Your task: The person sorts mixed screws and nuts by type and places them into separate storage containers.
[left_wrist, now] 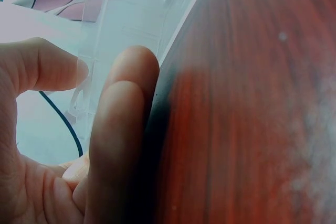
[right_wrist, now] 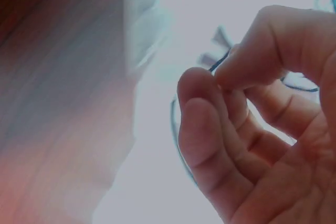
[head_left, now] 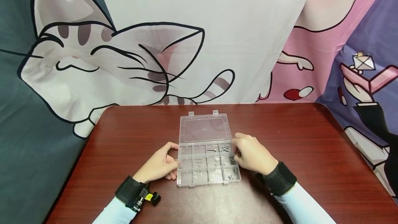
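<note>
A clear plastic compartment box (head_left: 208, 184) lies on the table with its lid (head_left: 205, 129) swung back, away from the person. Small screws (head_left: 225, 148) and other metal bits sit in several compartments; two small white rings (head_left: 195, 175) lie in a front one. My left hand (head_left: 158, 163) holds the box's left side, and in the left wrist view its thumb (left_wrist: 58, 71) touches the clear edge. Over the box's right edge is my right hand (head_left: 253, 153), fingers curled. In the right wrist view its thumb and fingertips (right_wrist: 197, 85) meet, with nothing visible between them.
The box stands on a reddish-brown wooden table (head_left: 133, 124). Behind the table hangs a cloth (head_left: 242, 37) with cartoon drawings. Black bands wrap both wrists; the left band (head_left: 132, 191) carries a small black device (head_left: 153, 199).
</note>
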{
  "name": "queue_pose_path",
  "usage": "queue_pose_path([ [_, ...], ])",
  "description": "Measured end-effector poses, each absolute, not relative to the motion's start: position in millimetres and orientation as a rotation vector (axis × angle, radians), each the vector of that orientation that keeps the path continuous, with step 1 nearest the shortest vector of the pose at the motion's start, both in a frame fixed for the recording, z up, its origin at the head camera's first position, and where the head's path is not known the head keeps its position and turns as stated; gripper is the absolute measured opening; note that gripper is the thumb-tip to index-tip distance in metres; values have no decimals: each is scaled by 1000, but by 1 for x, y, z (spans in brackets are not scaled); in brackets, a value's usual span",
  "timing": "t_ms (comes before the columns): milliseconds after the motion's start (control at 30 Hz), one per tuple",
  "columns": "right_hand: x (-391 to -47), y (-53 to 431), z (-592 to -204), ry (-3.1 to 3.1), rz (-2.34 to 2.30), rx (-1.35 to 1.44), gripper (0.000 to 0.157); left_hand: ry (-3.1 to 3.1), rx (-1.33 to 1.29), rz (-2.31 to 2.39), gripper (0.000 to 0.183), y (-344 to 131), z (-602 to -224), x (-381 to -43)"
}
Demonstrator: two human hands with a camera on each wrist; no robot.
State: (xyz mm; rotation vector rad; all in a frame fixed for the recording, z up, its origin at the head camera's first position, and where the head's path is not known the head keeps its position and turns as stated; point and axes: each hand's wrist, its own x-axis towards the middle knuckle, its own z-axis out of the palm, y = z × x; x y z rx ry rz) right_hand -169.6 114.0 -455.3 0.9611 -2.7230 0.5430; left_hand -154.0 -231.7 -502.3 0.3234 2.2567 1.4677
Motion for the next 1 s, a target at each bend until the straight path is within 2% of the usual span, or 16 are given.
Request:
queue_pose_path([
  [400, -144, 53, -430, -2551, 623, 1362, 24, 2249, 307, 1479, 56, -233, -503, -151],
  [600, -136, 33, -425, -2520, 639, 1433, 24, 2234, 321, 1487, 56, -233, -504, -153],
  [1000, -132, 24, -426, -2502, 668, 1481, 24, 2234, 331, 1491, 55, -233, -503, -153],
])
